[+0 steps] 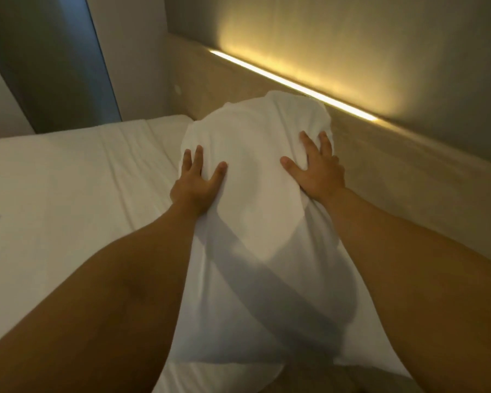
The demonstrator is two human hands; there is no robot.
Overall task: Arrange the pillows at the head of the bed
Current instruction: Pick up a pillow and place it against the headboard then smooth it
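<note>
— While both arms reach forward, where does the pillow [255,211] lie?
— Lengthwise on the bed [68,188], its far end touching the headboard [394,165], under the lit strip [295,86].
— And the left hand [197,180]?
— Fingers spread, pressed on the pillow's left edge, thumb on top.
— The right hand [315,168]?
— Splayed on the right edge; fabric bunches between thumb and fingers, perhaps pinched, though blur makes that uncertain.
</note>
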